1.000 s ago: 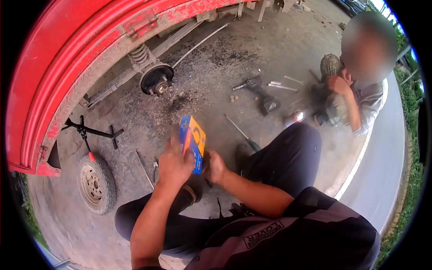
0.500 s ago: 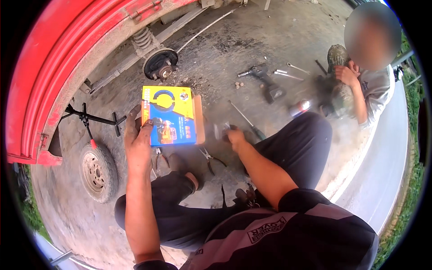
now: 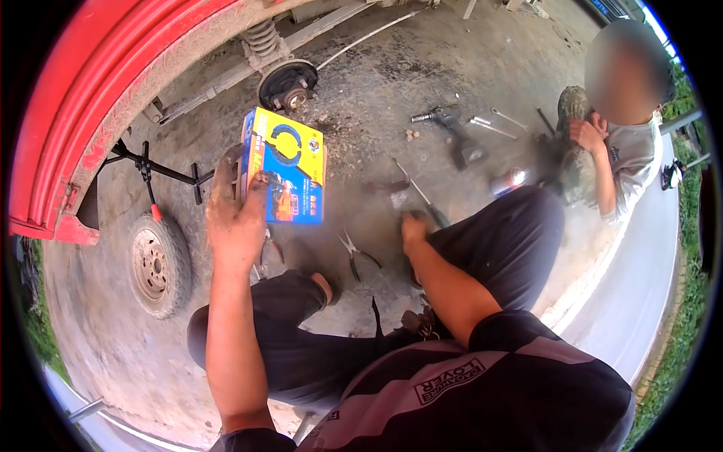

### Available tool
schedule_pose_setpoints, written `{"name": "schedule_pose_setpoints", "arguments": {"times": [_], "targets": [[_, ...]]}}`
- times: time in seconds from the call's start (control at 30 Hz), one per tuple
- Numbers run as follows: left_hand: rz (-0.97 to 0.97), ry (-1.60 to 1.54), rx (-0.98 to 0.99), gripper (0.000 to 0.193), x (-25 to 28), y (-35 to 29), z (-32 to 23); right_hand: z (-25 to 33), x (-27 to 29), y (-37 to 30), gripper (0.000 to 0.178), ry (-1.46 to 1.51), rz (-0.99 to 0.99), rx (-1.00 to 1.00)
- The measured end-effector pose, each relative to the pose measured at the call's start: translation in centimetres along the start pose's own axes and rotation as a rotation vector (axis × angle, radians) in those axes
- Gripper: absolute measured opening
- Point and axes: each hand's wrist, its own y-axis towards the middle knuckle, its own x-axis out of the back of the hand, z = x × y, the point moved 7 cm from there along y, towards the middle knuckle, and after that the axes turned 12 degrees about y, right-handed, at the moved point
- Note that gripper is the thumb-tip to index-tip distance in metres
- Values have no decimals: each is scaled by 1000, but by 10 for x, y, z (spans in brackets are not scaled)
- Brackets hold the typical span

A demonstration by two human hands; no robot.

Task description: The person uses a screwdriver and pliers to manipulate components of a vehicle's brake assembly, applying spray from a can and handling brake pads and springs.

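Observation:
My left hand [image 3: 235, 203], its fingers darkened with grime, grips a yellow and blue cardboard box [image 3: 290, 197] printed with a picture of curved brake shoes. The thumb lies across the front of the box, and the other fingers are behind its left side. My right hand [image 3: 415, 228] is low by my right knee, beside a long screwdriver [image 3: 423, 192] on the ground. Just beyond it lies a small clear plastic bag [image 3: 399, 198], with a dark reddish item [image 3: 386, 185] next to it. The right fingers are blurred and partly hidden.
A red vehicle [image 3: 113, 83] stands at the upper left, its wheel hub [image 3: 290, 94] exposed. A wheel [image 3: 158, 265] leans below a black stand [image 3: 154, 162]. Pliers [image 3: 352, 255], a cordless impact wrench [image 3: 452, 132], a spanner [image 3: 510, 119] and a can [image 3: 510, 181] lie around. Another person [image 3: 629, 154] sits at right.
My left hand has raised and tilted the box, and its open brown flap no longer shows. My right hand has shifted right and back, away from the clear bag.

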Motion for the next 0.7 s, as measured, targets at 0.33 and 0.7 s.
{"name": "schedule_pose_setpoints", "arguments": {"times": [0.33,0.7], "targets": [[224,527,-531,66,-75,-63,-67,116,-145,-190,59,821,892,-526],[503,553,-428,84,-144,-57,15,64,-158,-140,68,847,850,-583]]}}
